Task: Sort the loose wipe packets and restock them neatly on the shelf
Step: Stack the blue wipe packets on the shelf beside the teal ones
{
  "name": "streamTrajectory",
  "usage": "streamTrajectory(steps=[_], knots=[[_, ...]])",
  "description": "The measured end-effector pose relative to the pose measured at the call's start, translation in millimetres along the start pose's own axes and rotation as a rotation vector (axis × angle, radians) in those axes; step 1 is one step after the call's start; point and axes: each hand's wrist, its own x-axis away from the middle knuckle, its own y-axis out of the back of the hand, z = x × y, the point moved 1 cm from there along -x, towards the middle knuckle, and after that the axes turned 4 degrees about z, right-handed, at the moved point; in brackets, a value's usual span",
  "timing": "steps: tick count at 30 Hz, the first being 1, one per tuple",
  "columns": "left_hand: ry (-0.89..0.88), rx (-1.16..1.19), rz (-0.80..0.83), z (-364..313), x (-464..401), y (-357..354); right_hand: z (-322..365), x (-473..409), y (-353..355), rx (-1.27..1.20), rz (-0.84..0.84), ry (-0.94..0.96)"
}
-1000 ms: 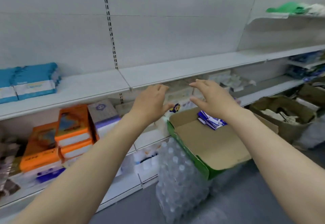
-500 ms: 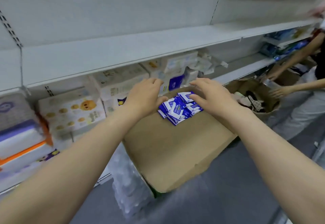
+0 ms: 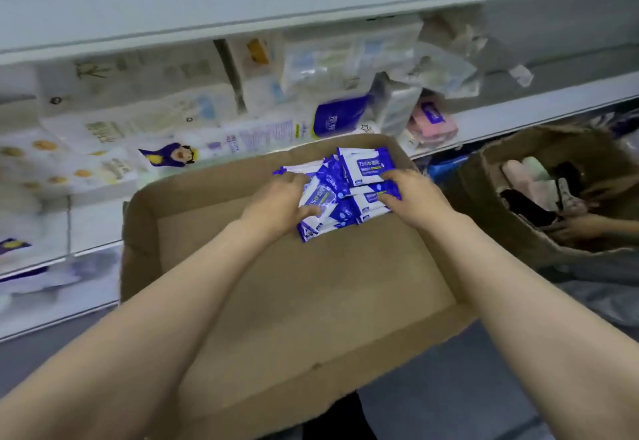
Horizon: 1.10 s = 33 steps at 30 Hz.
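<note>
A loose pile of blue-and-white wipe packets [image 3: 359,166] lies in the far right corner of a shallow cardboard box [image 3: 311,301]. My left hand [image 3: 280,204] holds the pile's left side, fingers curled over the packets and thumb lying on one. From the right, my right hand [image 3: 411,197] grips the pile, its fingertips pinching the edges of several packets. The white shelf [image 3: 518,107] runs just behind the box.
The shelf behind holds white tissue packs, a purple pack [image 3: 339,116] and pink packets [image 3: 432,125]. A second cardboard box [image 3: 484,204] with mixed items stands at the right, and another person's hand [image 3: 581,227] reaches into it. Grey floor lies below.
The view has dropped and closed in on the box. Both hands came down from above the packets onto the pile and now hold it from either side.
</note>
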Motion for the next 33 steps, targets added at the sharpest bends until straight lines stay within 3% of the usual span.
streamTrajectory(steps=[11, 17, 23, 29, 33], knots=[[0.32, 0.215, -0.041, 4, -67, -50, -55, -141, -28, 0.012, 0.13, 0.174], [0.375, 0.255, -0.1, 5, -79, -72, -58, -149, -23, 0.132, -0.024, 0.234], [0.46, 0.241, -0.159, -2, -93, -87, -56, -129, -13, -0.563, 0.24, 0.101], [0.575, 0.278, -0.129, 1, -80, -87, -52, -106, -18, -0.639, 0.255, 0.086], [0.559, 0.311, -0.136, 6, -63, -93, -38, -88, -18, -0.68, 0.239, 0.074]])
